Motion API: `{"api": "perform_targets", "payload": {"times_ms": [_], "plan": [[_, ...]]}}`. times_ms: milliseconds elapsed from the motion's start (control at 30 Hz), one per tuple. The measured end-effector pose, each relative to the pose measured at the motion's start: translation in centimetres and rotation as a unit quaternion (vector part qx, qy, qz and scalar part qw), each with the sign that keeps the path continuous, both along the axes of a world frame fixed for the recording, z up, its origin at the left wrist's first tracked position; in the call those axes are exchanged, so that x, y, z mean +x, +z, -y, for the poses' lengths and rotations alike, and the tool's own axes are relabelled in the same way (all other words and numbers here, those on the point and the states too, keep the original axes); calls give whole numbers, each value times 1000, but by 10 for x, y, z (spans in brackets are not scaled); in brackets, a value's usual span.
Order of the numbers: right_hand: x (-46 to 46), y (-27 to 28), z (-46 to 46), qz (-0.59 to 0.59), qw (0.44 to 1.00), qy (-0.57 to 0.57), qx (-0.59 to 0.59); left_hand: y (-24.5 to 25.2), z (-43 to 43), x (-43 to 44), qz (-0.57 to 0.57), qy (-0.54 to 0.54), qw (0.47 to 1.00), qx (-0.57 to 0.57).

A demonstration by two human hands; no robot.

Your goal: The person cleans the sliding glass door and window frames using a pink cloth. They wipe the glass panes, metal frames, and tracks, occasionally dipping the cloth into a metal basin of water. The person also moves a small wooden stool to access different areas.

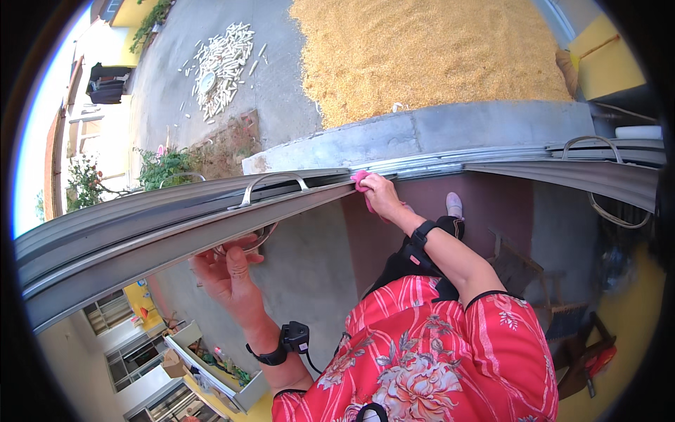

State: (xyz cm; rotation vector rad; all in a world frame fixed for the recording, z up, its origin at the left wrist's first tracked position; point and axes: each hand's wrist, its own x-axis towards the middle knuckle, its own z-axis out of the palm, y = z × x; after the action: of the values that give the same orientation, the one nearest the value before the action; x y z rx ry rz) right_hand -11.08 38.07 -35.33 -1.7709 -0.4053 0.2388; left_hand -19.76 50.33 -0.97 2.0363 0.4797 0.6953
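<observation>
My right hand [384, 197] grips a bunched pink cloth [363, 181] and presses it against the low end of a metal-framed sliding door panel [295, 198], close to the floor track [430, 168]. On the near face of the same panel, the fingers of my left hand [229, 271] are curled at a curved metal pull handle [266, 237]; the panel's edge hides part of that grip. A second curved handle [277, 182] stands out from the panel's far face. A black strap with a small device [295, 337] sits on my left wrist.
Past the concrete sill [422, 129] lies a wide spread of yellow corn kernels [432, 58]. Bare corn cobs [227, 68] are heaped at the left, with a bowl [207, 82] among them. Another door panel [575, 182] stands at right; a wooden chair [559, 311] is behind me.
</observation>
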Motion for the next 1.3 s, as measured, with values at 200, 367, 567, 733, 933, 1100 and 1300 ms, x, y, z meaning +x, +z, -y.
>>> {"api": "perform_targets", "payload": {"times_ms": [200,367,567,733,933,1100,1300], "plan": [[27,-49,30,-251,967,-45,-1,-1,-1,0,-3,-8,1000,18],[34,-68,74,-446,883,-57,132,-6,-2,0,11,3,999,39],[20,-101,53,-447,880,-43,154,-13,-5,-3,4,36,997,73],[14,-102,1,-365,923,71,-99,-13,-5,-2,-2,39,995,88],[7,-35,6,-400,913,66,39,-12,-2,-1,25,31,997,61],[12,62,18,-322,934,126,89,-10,-1,-3,21,-4,999,39],[18,190,20,-164,968,157,110,-4,-1,-7,24,-54,998,-16]]}}
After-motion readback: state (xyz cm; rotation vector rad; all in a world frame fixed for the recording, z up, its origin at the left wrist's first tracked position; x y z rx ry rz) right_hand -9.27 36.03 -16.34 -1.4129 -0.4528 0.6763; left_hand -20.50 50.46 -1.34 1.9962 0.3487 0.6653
